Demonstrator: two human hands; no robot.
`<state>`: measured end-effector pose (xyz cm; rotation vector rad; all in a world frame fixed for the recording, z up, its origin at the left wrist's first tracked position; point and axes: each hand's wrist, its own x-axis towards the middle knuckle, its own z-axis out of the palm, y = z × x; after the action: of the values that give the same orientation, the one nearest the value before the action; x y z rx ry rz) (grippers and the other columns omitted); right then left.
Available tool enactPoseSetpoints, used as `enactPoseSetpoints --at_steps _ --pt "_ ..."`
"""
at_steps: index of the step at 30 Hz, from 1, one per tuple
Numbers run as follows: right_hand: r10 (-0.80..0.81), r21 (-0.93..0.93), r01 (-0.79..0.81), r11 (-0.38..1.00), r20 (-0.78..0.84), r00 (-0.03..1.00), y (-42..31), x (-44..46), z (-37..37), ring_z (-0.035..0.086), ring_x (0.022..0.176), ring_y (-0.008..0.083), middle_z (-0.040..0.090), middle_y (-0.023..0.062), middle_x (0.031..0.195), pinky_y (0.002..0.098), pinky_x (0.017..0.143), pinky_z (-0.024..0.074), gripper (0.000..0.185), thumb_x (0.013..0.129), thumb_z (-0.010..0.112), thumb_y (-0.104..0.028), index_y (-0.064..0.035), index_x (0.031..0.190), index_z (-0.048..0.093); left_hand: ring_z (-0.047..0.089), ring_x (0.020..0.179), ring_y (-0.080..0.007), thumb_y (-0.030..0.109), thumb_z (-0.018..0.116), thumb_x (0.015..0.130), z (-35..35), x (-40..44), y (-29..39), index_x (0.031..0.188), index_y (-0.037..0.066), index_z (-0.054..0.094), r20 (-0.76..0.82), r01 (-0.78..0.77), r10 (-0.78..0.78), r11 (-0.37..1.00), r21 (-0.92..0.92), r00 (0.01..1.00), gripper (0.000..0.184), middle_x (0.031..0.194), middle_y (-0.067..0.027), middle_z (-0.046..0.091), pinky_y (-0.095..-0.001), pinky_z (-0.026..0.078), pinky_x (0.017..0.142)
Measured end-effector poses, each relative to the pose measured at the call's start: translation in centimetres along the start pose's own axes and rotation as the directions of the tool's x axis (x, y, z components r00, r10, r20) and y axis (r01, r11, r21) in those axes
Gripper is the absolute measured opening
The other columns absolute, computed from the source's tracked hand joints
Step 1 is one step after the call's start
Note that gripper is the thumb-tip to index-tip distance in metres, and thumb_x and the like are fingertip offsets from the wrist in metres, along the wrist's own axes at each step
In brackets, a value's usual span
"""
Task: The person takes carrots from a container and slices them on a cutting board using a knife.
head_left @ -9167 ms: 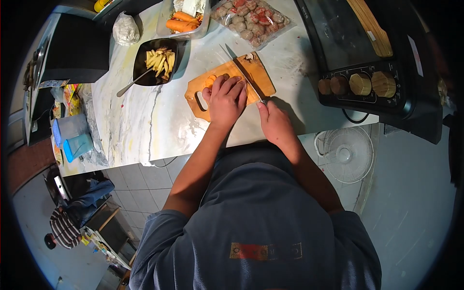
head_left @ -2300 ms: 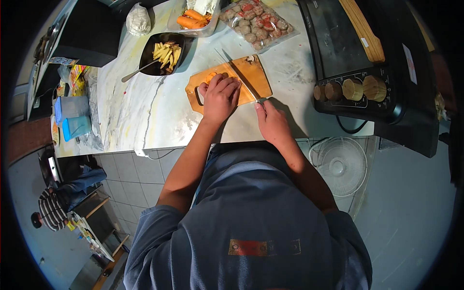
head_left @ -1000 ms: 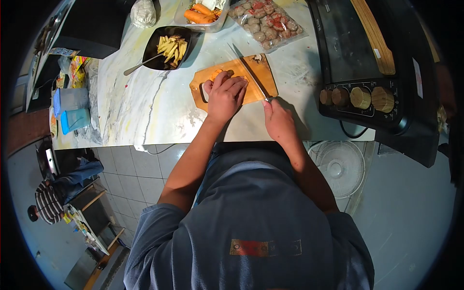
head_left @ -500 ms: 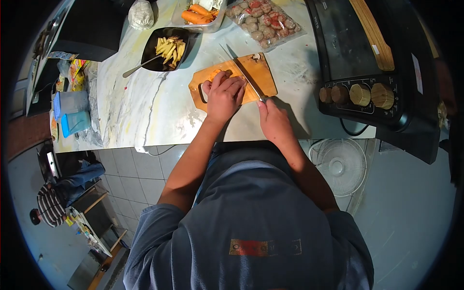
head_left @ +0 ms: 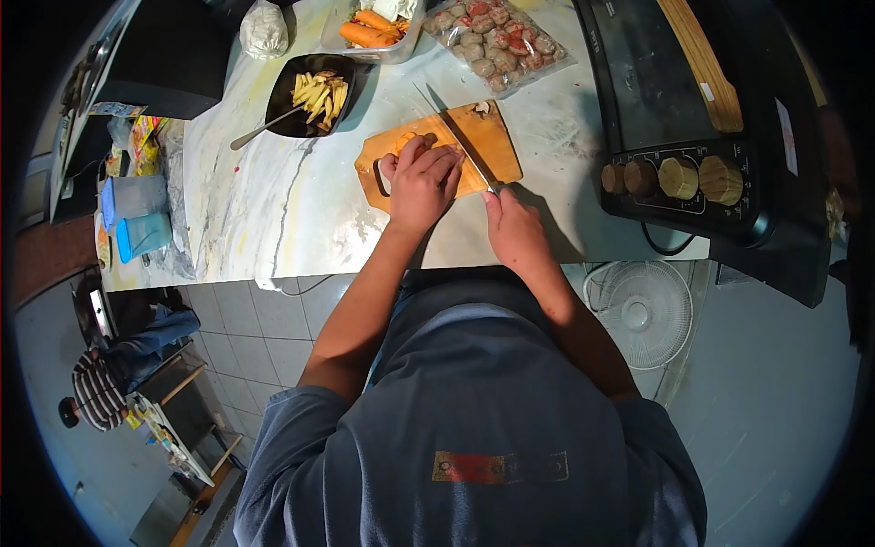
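Note:
A wooden cutting board (head_left: 499, 150) lies on the marble-patterned counter in front of me. Over its left part, my left hand (head_left: 425, 185) is closed, fingers bent down onto an orange carrot (head_left: 404, 142) that shows in pieces beyond the fingertips. How much of it lies under the palm is hidden. My right hand (head_left: 518, 228) grips the handle of a long knife (head_left: 456, 133) at the board's near edge. The blade points away and slightly left, beside my left fingers. A small pale scrap (head_left: 483, 108) sits at the board's far right corner.
Beyond the board stand a black bowl (head_left: 283, 93) of cut pale sticks with a spoon, a plastic container (head_left: 397, 55) holding carrots, and a bag of meatballs (head_left: 497, 46). A black oven (head_left: 670, 173) flanks the right. A person in stripes (head_left: 98, 390) is at far left.
My right hand and the knife's handle end have shifted very slightly left. My left hand stays in place on the carrot.

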<state>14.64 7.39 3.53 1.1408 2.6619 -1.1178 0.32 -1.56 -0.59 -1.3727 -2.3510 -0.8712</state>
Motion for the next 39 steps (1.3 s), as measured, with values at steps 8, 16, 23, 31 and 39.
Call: enactPoseSetpoints --at_steps 8,16,23,31,39 --pt "0.015 -0.006 -0.015 1.0 0.058 0.998 0.0 0.5 -0.2 0.059 0.086 0.051 0.064 0.0289 0.089 0.0575 0.077 0.046 0.038 0.101 0.043 -0.036 0.0 0.101 0.055 0.056 0.108 -0.0203 0.018 0.076 0.076 -0.1 0.0 0.0 0.094 0.017 0.074 0.005 0.008 -0.008 1.0 -0.007 1.0 0.018 0.1 0.0066 0.07 -0.0418 0.031 0.085" --pt "-0.004 0.024 0.003 1.0 0.049 0.999 0.5 1.4 0.6 0.059 0.086 0.0529 0.063 0.0328 0.088 0.0577 0.079 0.0462 0.04 0.101 0.042 -0.038 0.0002 0.103 0.054 0.056 0.107 -0.0209 0.018 0.076 0.076 0.0 -0.2 -0.1 0.094 0.017 0.074 0.01 0.024 -0.023 0.999 -0.022 1.0 0.018 0.101 0.0065 0.07 -0.0428 0.032 0.086" --pt "0.027 0.001 -0.027 1.0 0.031 0.999 0.6 1.2 0.5 0.059 0.09 0.0512 0.063 0.0315 0.09 0.057 0.082 0.0455 0.042 0.101 0.041 -0.04 -0.0008 0.102 0.055 0.056 0.107 -0.0207 0.018 0.076 0.076 -0.1 0.0 0.1 0.093 0.017 0.074 -0.004 0.029 -0.029 1.0 -0.004 1.0 0.018 0.101 0.0067 0.071 -0.0423 0.032 0.085" --pt "0.083 -0.033 -0.082 0.996 0.038 0.996 1.0 0.2 -1.5 0.059 0.088 0.0501 0.064 0.0282 0.09 0.0573 0.081 0.0452 0.041 0.1 0.042 -0.04 -0.002 0.101 0.056 0.057 0.107 -0.0193 0.018 0.075 0.077 -0.3 0.0 0.2 0.092 0.016 0.073 -0.009 0.026 -0.026 0.999 -0.02 1.0 0.016 0.1 0.0059 0.071 -0.042 0.032 0.085" --pt "-0.007 0.013 0.007 1.0 0.021 1.0 -0.2 0.1 -0.5 0.058 0.086 0.0518 0.064 0.0285 0.09 0.0578 0.08 0.0452 0.041 0.1 0.041 -0.041 -0.0028 0.103 0.056 0.058 0.105 -0.0181 0.019 0.075 0.077 0.1 -0.1 0.0 0.091 0.016 0.073 -0.008 0.029 -0.029 1.0 -0.007 1.0 0.015 0.1 0.0056 0.071 -0.0418 0.032 0.084"
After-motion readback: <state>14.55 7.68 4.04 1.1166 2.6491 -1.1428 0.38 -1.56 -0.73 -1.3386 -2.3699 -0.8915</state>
